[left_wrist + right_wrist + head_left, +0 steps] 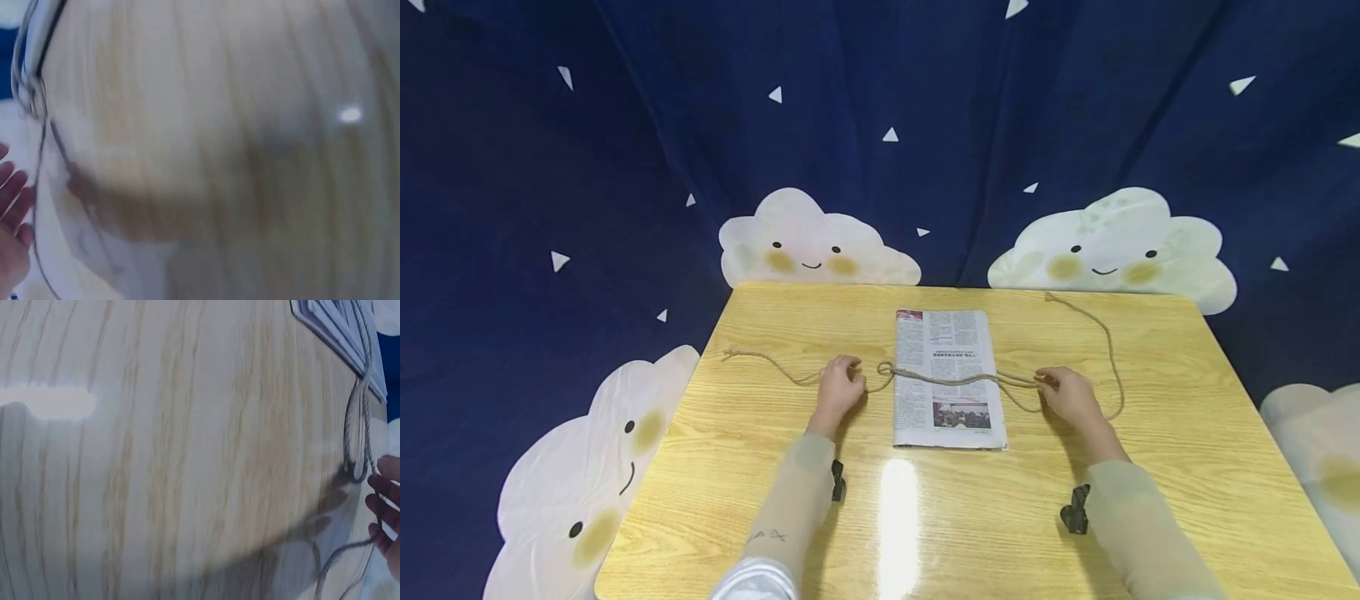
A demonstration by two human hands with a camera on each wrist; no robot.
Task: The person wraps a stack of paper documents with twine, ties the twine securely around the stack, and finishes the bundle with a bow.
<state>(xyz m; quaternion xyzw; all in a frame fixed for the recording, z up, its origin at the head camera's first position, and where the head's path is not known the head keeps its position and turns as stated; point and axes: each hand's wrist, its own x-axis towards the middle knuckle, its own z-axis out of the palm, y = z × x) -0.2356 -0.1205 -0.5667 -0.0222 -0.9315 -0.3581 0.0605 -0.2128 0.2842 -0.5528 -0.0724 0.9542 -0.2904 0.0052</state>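
Note:
A folded newspaper lies on the wooden table, with a tan rope running across it from side to side. Just past the paper's left edge, the rope forms a small knotted loop. My left hand is over the rope's left stretch, its fingers loosely bent and spread beside the strand in the left wrist view. To the right of the paper, my right hand pinches the rope near a doubled stretch; part of the grip is hidden behind its fingers.
One loose rope end lies at the far left of the table. The other end curves up to the back right edge. A dark blue curtain with cloud prints hangs behind the table. Each wrist carries a small black camera.

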